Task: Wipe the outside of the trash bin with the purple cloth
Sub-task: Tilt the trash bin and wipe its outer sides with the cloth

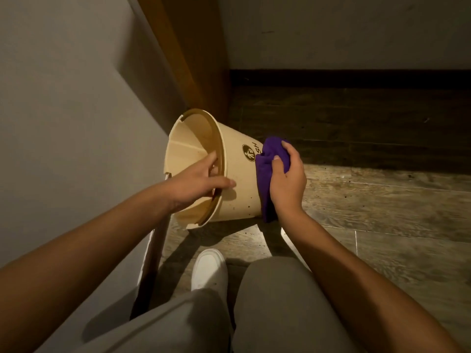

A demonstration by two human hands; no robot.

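A cream plastic trash bin [237, 179] is tipped on its side over the wooden floor, its open mouth facing me and to the left. A dark round logo and letters show on its outer wall. My left hand [196, 182] grips the bin's rim, fingers inside and thumb along the outside. My right hand [286, 179] holds a bunched purple cloth [267, 171] pressed against the bin's outer wall near its base end. The cloth hangs down below my hand and hides the bin's bottom.
A grey wall [63, 110] runs close on the left, with a wooden door frame [188, 59] behind the bin. A dark baseboard [349, 77] lines the far wall. My knees in grey trousers and a white shoe [209, 271] are right below the bin.
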